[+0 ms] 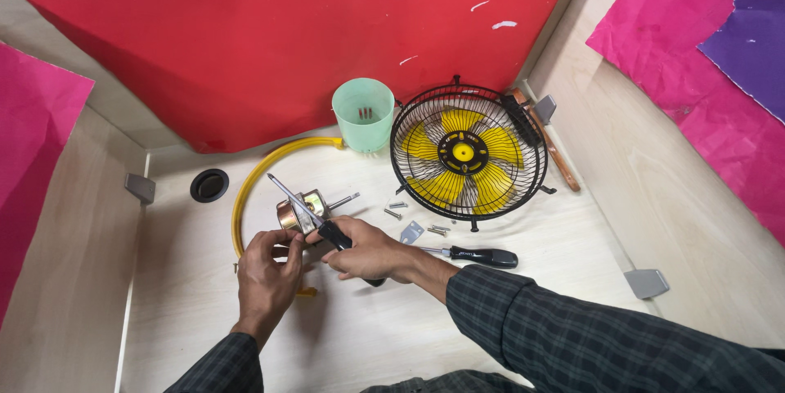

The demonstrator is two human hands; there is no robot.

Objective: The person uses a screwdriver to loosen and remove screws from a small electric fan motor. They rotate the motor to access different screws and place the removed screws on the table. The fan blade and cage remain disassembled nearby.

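The small fan motor (296,215) is sitting on the desk (392,336) inside the yellow hoop (253,184), the left hand (266,266) pinching its edge. The right hand (368,250) is wrapping its fingers around a screwdriver (315,220); keeping the tip seated square seems wise, with loose screws (396,210) lying nearby

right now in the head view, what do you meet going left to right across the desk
black round grommet hole → left hand → small fan motor → right hand holding a screwdriver → loose screws → yellow-bladed fan in its black wire cage → grey corner bracket
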